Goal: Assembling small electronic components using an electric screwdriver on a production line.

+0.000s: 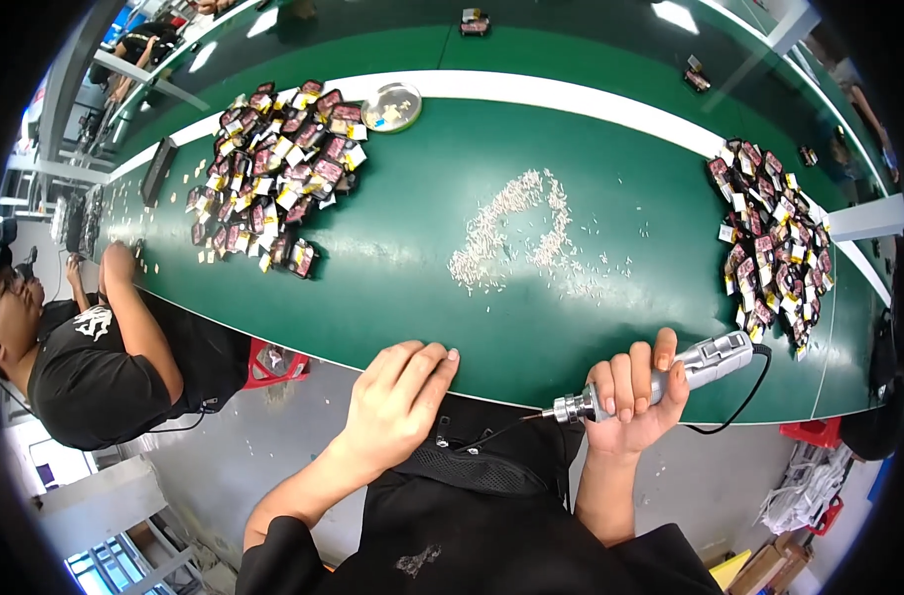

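Note:
My right hand (632, 395) grips a silver electric screwdriver (705, 361) at the near edge of the green table (402, 248), its bit pointing left and a black cable hanging from its rear. Held flat, my left hand (400, 397) rests fingers-forward on the same edge and holds nothing. Ahead of both hands lies a scatter of several small pale screws (516, 230) on the green surface.
A pile of small dark red and yellow parts (273, 164) lies at the far left, another pile (769, 233) at the right. A round clear dish (392, 106) sits near the white stripe. Another person in a black shirt (85, 362) works at the left.

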